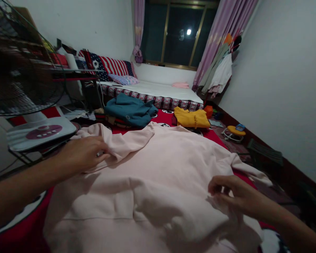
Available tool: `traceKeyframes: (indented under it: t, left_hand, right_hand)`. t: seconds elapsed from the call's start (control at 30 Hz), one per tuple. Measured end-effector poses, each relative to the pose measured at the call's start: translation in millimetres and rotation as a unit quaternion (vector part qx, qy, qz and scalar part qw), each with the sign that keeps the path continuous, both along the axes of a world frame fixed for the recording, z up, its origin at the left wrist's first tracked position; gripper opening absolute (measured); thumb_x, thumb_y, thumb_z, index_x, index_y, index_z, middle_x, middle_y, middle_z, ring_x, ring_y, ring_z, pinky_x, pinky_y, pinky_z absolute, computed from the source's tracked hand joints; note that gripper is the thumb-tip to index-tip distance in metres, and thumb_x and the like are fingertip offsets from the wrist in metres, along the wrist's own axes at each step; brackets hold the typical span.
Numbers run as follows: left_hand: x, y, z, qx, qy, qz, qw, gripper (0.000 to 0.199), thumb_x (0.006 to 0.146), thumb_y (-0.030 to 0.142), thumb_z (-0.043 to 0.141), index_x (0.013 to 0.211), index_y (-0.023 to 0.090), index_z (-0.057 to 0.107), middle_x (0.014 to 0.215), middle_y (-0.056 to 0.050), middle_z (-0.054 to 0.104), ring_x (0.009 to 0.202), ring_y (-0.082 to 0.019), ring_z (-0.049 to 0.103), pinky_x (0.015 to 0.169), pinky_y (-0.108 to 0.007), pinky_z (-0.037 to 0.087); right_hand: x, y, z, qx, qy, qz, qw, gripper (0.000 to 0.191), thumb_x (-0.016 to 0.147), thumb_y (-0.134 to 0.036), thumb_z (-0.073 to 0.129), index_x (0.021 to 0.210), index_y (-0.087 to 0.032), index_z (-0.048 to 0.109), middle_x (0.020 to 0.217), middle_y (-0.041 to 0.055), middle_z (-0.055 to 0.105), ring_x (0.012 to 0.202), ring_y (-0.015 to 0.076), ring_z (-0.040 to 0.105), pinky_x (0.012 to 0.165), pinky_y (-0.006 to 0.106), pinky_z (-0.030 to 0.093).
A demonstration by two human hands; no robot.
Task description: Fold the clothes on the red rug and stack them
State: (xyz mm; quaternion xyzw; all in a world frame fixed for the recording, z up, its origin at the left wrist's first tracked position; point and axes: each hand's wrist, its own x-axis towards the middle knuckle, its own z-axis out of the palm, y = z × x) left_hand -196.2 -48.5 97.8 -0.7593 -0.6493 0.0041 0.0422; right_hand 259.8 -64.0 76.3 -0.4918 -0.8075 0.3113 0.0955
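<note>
A pale pink sweatshirt (171, 158) lies spread over a red patterned cover (43, 230), its lower part rumpled and raised in folds. At the sleeve on the left, the curled fingers of my left hand (88, 153) are closed on the pink cloth; the fingertips are partly hidden. My right hand (230, 195) pinches the sweatshirt's right side, where the cloth is drawn up below the fingers. The other sleeve stretches out to the right, beyond my right hand.
Beyond the sweatshirt are a folded teal garment (133, 110) and a folded yellow garment (191, 117). A fan (43, 130) stands close on the left. A bed (152, 88) is under the window, and a small yellow stool (235, 131) sits at right.
</note>
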Motion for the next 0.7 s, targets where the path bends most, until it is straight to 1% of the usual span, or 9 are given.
traceKeyframes:
  t: [0.07,0.17,0.3,0.37,0.43,0.5,0.6,0.63,0.7]
  left_hand:
    - [30,6,-2.3,0.043,-0.079,-0.128,0.988,0.026,0.087,0.034,0.049,0.092,0.023,0.072,0.107,-0.007,0.066,0.096,-0.023,0.061,0.085,-0.034,0.047]
    - [74,7,-24.8,-0.018,-0.15,-0.296,0.943,0.035,0.093,0.033,0.042,0.122,0.026,0.061,0.138,-0.007,0.051,0.122,-0.021,0.051,0.1,-0.031,0.042]
    - [102,16,-61.7,-0.079,-0.136,-0.354,0.922,0.058,0.095,0.047,0.039,0.148,0.028,0.027,0.157,-0.01,0.022,0.142,-0.026,0.025,0.113,-0.041,0.028]
    - [93,35,-70.9,-0.076,-0.113,-0.321,0.937,0.06,0.095,0.05,0.038,0.149,0.028,0.024,0.157,-0.008,0.019,0.144,-0.026,0.018,0.115,-0.043,0.022]
    - [69,62,-71.1,-0.051,-0.066,-0.236,0.968,0.058,0.094,0.045,0.041,0.147,0.024,0.032,0.156,-0.01,0.024,0.145,-0.027,0.016,0.116,-0.044,0.017]
    - [39,89,-62.8,0.001,-0.025,-0.052,0.998,0.054,0.093,0.036,0.043,0.143,0.016,0.039,0.153,-0.017,0.027,0.142,-0.033,0.022,0.113,-0.048,0.021]
    - [8,121,-40.7,0.062,-0.004,0.237,0.97,0.051,0.089,0.024,0.047,0.132,-0.003,0.049,0.146,-0.032,0.031,0.137,-0.047,0.025,0.106,-0.061,0.024]
    - [7,128,-33.7,0.079,0.002,0.268,0.96,0.048,0.088,0.021,0.046,0.126,-0.007,0.053,0.145,-0.034,0.031,0.137,-0.049,0.023,0.106,-0.062,0.021]
    - [21,137,-25.7,0.119,0.008,0.218,0.969,0.042,0.087,0.015,0.043,0.12,-0.007,0.058,0.146,-0.031,0.032,0.139,-0.046,0.02,0.11,-0.059,0.014]
  right_hand:
    - [-17,7,-0.2,0.052,0.047,-0.001,0.998,0.016,0.08,-0.023,0.055,0.09,-0.022,0.067,0.089,0.0033,0.068,0.076,0.0153,0.062,0.063,0.023,0.048]
    - [-45,13,-14.1,0.076,0.11,0.064,0.989,0.02,0.083,-0.026,0.057,0.102,-0.022,0.065,0.109,0.0066,0.063,0.087,0.0153,0.061,0.069,0.023,0.049]
    - [-72,16,-49.1,0.104,0.133,0.116,0.979,0.018,0.086,-0.023,0.056,0.101,-0.024,0.067,0.114,0.0069,0.058,0.08,0.0121,0.058,0.063,0.021,0.047]
    - [-77,17,-61.3,0.123,0.136,0.1,0.978,0.014,0.086,-0.023,0.056,0.094,-0.024,0.068,0.111,0.0062,0.058,0.079,0.012,0.057,0.06,0.021,0.045]
    - [-77,18,-67.0,0.124,0.146,0.078,0.978,0.011,0.085,-0.023,0.058,0.089,-0.024,0.068,0.108,0.0058,0.058,0.078,0.0125,0.057,0.058,0.021,0.044]
    - [-76,18,-68.3,0.12,0.159,0.066,0.978,0.011,0.084,-0.022,0.058,0.088,-0.024,0.068,0.106,0.0056,0.059,0.077,0.0126,0.057,0.058,0.021,0.044]
    - [-76,20,-68.8,0.129,0.173,0.059,0.975,0.013,0.082,-0.018,0.059,0.087,-0.024,0.068,0.105,0.005,0.059,0.082,0.0139,0.057,0.063,0.022,0.045]
    - [-77,20,-69.4,0.134,0.177,0.056,0.974,0.013,0.081,-0.016,0.059,0.086,-0.024,0.069,0.103,0.0046,0.059,0.085,0.0144,0.058,0.066,0.023,0.046]
    - [-81,22,-71.1,0.135,0.184,0.046,0.972,0.015,0.079,-0.013,0.058,0.083,-0.024,0.069,0.1,0.0037,0.059,0.087,0.0146,0.058,0.07,0.023,0.047]
